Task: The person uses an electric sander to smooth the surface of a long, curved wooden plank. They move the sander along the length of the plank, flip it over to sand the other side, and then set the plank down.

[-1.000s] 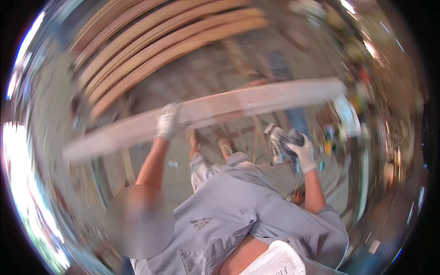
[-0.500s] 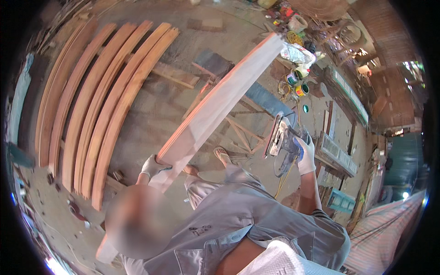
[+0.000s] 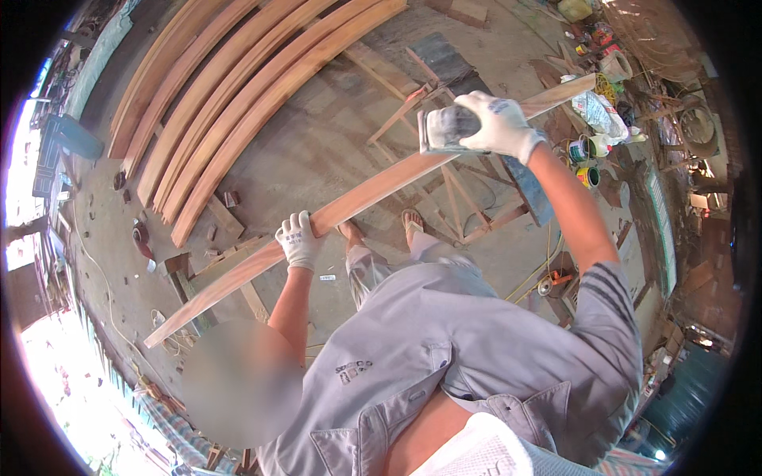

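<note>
A long, slightly curved wooden board (image 3: 365,198) runs from the lower left to the upper right in front of my legs. My left hand (image 3: 299,240), in a white work glove, is closed round the board left of its middle. My right hand (image 3: 498,123), gloved too, grips a handheld power sander (image 3: 448,128) from above. The sander sits at the board's far half; its underside is hidden, so contact cannot be made out for certain. Under the far half stands a wooden trestle with a dark blue top (image 3: 528,190).
Several curved boards (image 3: 230,155) lie side by side at the far left. Paint cans (image 3: 587,176) and a white plastic bag (image 3: 599,115) stand at the right. An orange tool (image 3: 559,278) and a yellow cord (image 3: 533,287) lie on the floor near my right arm.
My right hand has brought the sander from the right, off the board, up and left to the board. The board has been turned, showing a narrower brown face instead of the broad pale one.
</note>
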`<move>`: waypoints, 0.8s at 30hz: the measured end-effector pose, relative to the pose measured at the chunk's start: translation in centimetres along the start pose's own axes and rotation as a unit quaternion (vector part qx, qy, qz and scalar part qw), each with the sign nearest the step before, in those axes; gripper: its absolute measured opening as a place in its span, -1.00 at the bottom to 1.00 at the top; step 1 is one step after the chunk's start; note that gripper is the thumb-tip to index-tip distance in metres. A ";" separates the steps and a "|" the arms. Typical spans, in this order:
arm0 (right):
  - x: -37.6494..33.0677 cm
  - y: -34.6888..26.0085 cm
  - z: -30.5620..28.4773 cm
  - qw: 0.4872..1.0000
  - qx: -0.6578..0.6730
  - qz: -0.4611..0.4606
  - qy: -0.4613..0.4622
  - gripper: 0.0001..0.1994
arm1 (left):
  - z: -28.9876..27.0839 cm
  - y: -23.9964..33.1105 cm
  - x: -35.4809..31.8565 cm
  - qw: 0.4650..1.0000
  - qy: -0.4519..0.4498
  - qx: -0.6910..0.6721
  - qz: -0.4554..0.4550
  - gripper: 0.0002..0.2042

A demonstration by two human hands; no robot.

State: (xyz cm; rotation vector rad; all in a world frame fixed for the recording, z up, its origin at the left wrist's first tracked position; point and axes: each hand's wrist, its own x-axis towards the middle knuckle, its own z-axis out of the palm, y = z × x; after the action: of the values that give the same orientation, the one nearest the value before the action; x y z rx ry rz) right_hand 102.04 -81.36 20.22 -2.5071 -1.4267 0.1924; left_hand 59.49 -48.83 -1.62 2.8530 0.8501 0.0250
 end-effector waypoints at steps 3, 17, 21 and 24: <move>-0.5 -2.4 4.4 0.998 0.002 -0.046 -0.050 -0.37 | 1.5 -0.2 0.0 0.999 0.038 0.008 0.011 -0.37; -0.8 7.9 4.8 0.952 -0.100 0.284 0.050 -0.01 | -1.9 0.2 1.2 0.998 -0.013 -0.046 0.031 -0.28; -1.2 14.6 2.9 0.922 -0.106 0.368 0.060 0.03 | -3.5 0.5 1.2 0.995 -0.012 -0.085 0.048 -0.33; -0.3 18.1 1.5 0.906 -0.106 0.404 0.073 0.02 | -3.5 -0.2 1.1 0.996 -0.015 -0.090 0.017 -0.44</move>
State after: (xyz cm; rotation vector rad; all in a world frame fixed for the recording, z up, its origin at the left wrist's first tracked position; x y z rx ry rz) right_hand 116.44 -90.27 13.77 -3.0663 -0.2903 -0.0143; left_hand 60.06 -47.58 1.80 2.6921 0.7512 0.0605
